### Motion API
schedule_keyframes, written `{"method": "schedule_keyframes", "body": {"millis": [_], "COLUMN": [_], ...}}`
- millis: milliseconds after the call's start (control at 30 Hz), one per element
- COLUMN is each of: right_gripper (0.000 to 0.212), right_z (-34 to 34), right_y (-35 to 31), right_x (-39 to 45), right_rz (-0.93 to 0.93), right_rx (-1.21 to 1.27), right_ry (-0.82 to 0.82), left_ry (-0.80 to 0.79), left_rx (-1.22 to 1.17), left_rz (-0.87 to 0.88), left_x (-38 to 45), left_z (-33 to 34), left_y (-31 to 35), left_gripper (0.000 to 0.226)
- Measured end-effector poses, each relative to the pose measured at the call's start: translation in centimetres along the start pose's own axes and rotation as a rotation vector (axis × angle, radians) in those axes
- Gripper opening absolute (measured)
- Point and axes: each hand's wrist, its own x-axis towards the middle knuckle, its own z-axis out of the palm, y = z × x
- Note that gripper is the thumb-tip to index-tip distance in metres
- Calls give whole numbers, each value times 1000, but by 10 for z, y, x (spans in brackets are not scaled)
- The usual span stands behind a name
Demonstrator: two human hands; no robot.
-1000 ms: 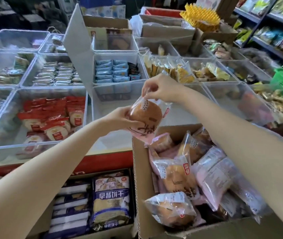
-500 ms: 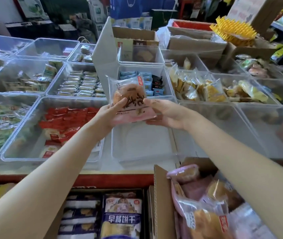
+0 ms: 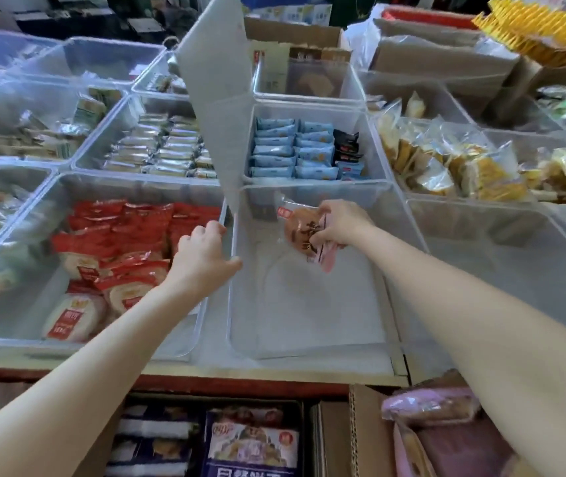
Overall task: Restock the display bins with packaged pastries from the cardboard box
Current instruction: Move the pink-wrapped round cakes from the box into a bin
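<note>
The clear bin (image 3: 309, 325) sat in front, with the cardboard box (image 3: 371, 438) below it. The left hand (image 3: 206, 256) rested on the bin's left rim, fingers loosely curled, holding nothing. The right hand (image 3: 340, 223) pinched the packaged pastry (image 3: 297, 228) inside the bin, the pack hanging left of and beneath its curled fingers.

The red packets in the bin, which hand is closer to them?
Left. The left hand rests on the rim beside the red packets; the right hand holds a pastry over the next bin.
</note>
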Motion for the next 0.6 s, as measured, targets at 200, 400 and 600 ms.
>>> {"method": "schedule_keyframes", "body": {"millis": [200, 400, 600], "right_gripper": [53, 50, 57], "right_z": [32, 47, 30], "right_y": [-18, -28, -26], "right_x": [41, 39, 35], "right_rz": [-117, 96, 41], "right_rx": [-41, 135, 50], "right_ry": [9, 252, 24], "left_ry": [43, 89, 366], "left_rx": [527, 485, 615], "left_rz": [146, 142, 273], "left_x": [-3, 1, 9], "left_z": [20, 20, 20], "left_y": [3, 1, -14], "left_gripper": [43, 35, 26]}}
